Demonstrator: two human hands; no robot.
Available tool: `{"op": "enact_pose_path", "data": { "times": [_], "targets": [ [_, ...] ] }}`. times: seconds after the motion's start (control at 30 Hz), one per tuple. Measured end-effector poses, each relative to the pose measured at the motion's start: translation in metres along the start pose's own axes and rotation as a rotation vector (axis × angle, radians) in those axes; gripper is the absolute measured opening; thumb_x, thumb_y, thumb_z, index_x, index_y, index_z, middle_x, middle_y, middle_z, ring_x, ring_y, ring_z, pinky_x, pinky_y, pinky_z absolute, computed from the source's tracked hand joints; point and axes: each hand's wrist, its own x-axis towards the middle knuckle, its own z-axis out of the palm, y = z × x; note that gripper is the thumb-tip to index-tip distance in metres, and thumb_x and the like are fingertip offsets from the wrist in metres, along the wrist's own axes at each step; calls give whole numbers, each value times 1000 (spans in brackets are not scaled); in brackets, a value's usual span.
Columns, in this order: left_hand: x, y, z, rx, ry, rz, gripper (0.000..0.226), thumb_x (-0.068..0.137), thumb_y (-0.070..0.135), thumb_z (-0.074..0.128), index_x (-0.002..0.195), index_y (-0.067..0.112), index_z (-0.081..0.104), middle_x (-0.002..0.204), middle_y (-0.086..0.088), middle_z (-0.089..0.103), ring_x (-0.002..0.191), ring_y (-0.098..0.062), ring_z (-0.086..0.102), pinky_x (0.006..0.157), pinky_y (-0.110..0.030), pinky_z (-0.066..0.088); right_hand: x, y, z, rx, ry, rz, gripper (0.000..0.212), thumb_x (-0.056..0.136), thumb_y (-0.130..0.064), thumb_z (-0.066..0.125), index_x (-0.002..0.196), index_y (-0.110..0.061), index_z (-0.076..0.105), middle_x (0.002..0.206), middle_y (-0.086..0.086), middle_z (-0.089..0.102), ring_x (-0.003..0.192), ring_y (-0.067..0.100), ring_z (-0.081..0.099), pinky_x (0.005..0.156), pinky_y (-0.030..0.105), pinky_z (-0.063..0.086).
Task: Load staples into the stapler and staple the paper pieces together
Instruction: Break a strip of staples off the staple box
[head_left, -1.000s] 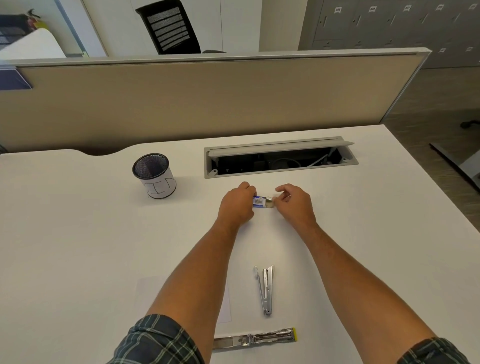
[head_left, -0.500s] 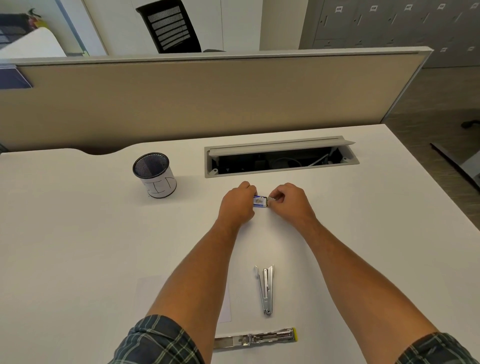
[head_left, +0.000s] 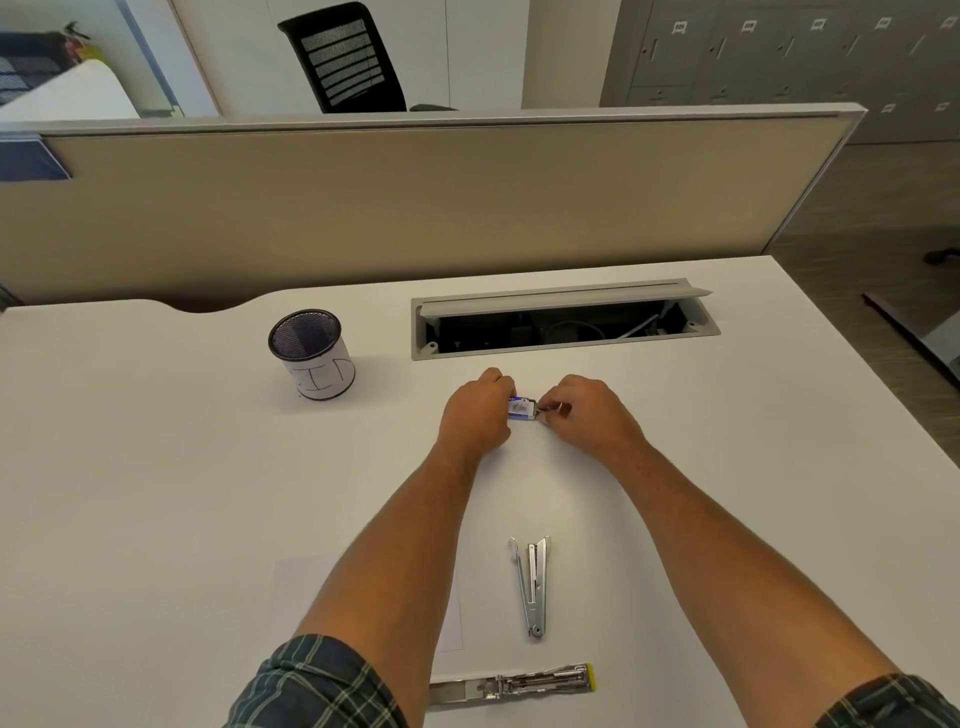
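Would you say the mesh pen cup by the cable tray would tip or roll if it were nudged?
The mesh pen cup looks empty, so probably light and easily slid. Standing upright on a flat base, it seems fairly stable; knocked over, its round wall would likely roll.

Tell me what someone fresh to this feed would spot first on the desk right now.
First the two hands meeting mid-desk: the left hand grips a small blue staple box while the right hand pinches at its open end. Nearer the person, a metal stapler part lies splayed open, with a second long part at the desk's near edge. A mesh pen cup stands at the left, beside the open cable tray.
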Motion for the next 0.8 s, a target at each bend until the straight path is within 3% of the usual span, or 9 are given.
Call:
{"op": "enact_pose_path", "data": {
  "times": [0.17,0.5,0.63,0.8],
  "targets": [
    [-1,0,-1,0,-5,10,39,86,25,77,123,19,63,117,-4,61,99,-22,65,84,-29,57,-3,5,-5,28,-36,-23,22,92,-21,73,111,-12,78,104,8,73,90,23,66,79,32,55],
    [-1,1,-3,0,-14,4,40,88,24,76,125,18,63,120,-5,60,102,-24,64,88,-29,57,-10,5,-13,-8,-124,-113,33,94,-29,72,124,-15,74,109,9,75,93,25,66,82,34,55],
    [-2,2,-4,6,-19,1,40,88,23,76,125,18,62,121,-5,60,103,-24,64,87,-28,56,-9,5,-14,-22,-159,-101,32,91,-28,75,120,-15,75,110,6,75,94,23,66,85,35,56],
    [-2,3,-5,7,-22,-5,41,88,24,75,126,18,61,121,-5,60,102,-24,64,87,-28,56,-4,4,-13,-32,-207,-80,26,89,-28,77,112,-17,74,103,5,74,86,22,65,78,33,55]
  ]
}}
